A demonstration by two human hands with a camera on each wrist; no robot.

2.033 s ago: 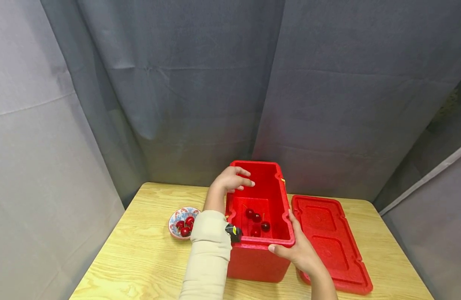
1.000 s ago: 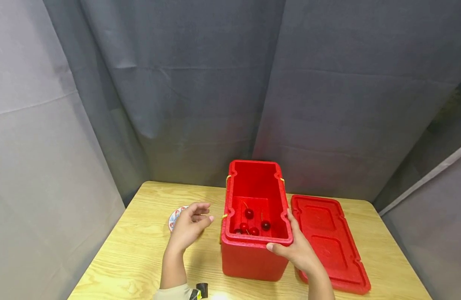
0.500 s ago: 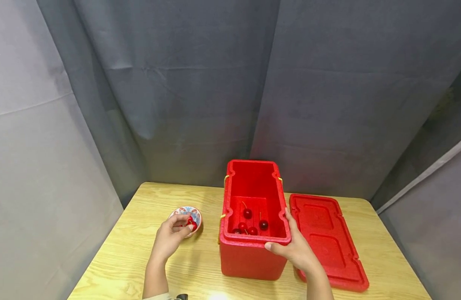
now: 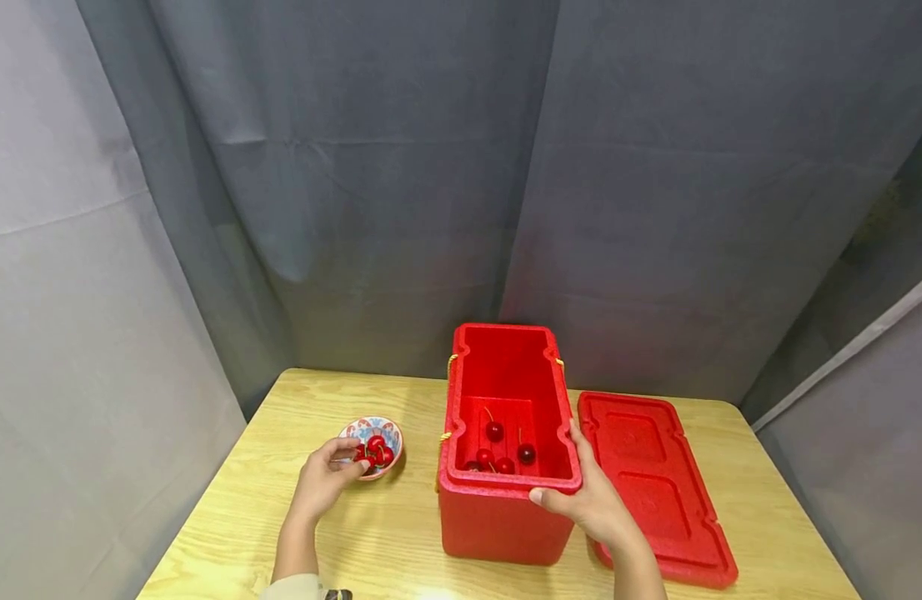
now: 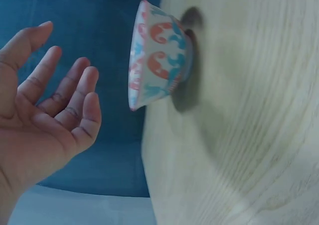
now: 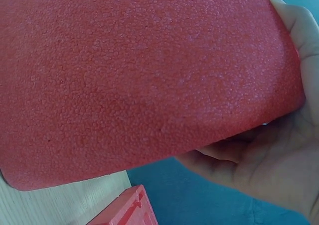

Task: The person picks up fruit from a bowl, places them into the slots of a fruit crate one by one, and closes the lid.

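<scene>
My left hand (image 4: 322, 483) hovers at the near left side of a small patterned bowl (image 4: 370, 426), its fingers loosely bent with nothing between them. Several red cherries (image 4: 378, 452) with stems lie in the bowl. In the left wrist view, the hand (image 5: 55, 100) stands apart from the bowl (image 5: 159, 60), palm showing. A red foam box (image 4: 506, 525) stands uncovered, with several cherries (image 4: 494, 431) on its floor. My right hand (image 4: 599, 500) grips the box's near right corner, thumb on the front below the rim and fingers along the right side.
The red lid (image 4: 656, 492) lies flat on the wooden table (image 4: 243, 517), right of the box. Yellow cords (image 4: 444, 437) show at the box's sides. Grey curtains (image 4: 401, 208) hang behind and beside the table.
My left hand has left the box and come to the bowl, then drawn slightly left. The box has shifted a little left and its cherries lie differently. My right hand keeps its grip.
</scene>
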